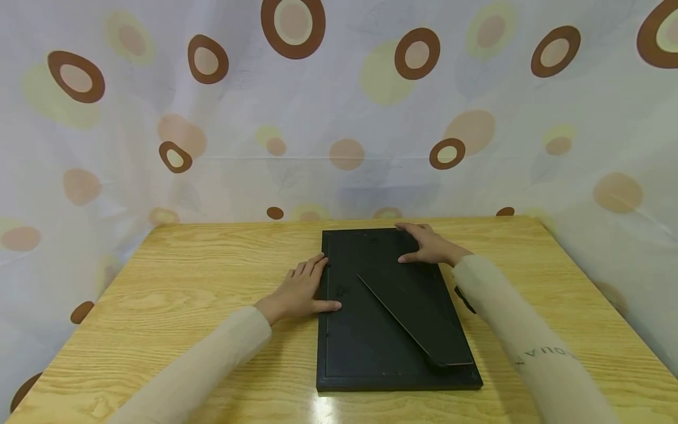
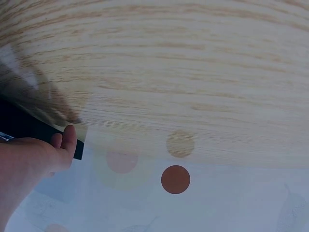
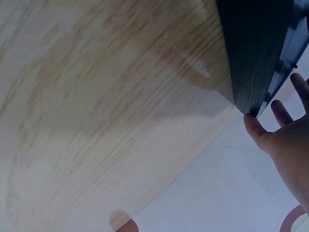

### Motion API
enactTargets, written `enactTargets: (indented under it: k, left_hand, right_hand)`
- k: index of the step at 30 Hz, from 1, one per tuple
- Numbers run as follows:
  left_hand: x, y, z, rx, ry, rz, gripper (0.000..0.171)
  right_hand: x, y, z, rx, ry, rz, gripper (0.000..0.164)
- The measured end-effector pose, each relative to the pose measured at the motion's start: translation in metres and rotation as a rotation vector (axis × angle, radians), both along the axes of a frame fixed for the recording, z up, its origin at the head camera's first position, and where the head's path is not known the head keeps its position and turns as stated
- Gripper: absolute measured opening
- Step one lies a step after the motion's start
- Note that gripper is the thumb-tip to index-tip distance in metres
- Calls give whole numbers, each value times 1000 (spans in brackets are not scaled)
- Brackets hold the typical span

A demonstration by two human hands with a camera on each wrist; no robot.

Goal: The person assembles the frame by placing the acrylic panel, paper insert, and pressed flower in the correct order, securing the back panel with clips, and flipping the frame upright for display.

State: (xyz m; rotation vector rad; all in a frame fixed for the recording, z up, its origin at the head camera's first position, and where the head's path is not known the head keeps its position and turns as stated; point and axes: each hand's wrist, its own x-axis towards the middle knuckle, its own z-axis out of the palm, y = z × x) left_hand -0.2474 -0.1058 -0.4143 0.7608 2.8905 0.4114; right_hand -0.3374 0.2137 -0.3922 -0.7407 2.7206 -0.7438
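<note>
A black picture frame (image 1: 360, 353) lies back side up on the wooden table, its easel leg (image 1: 418, 324) slanting across the back. My left hand (image 1: 299, 288) rests at the frame's left edge, thumb laid over the back and fingers extended along the side. At the far right part of the frame is my right hand (image 1: 431, 244), thumb and fingers spread apart, fingertips near the top edge. In the right wrist view a fingertip of that hand (image 3: 289, 145) meets a corner of the frame (image 3: 256, 58). The left wrist view shows the left fingers against the frame's dark side (image 2: 29, 121).
The wooden table (image 1: 201, 265) extends on both sides of the frame. Behind it hangs a pale curtain (image 1: 318, 188) with brown and beige circles, reaching round both sides. A small dark object (image 1: 465, 299) shows beside the right sleeve, just off the frame's right edge.
</note>
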Motion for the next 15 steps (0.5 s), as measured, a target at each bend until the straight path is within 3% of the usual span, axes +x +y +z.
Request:
enactTargets:
  k: [15]
  left_hand:
    - [0,-1,0,9,-15,4,101]
  right_hand:
    - [-1,-8,4,14,-23,8,80]
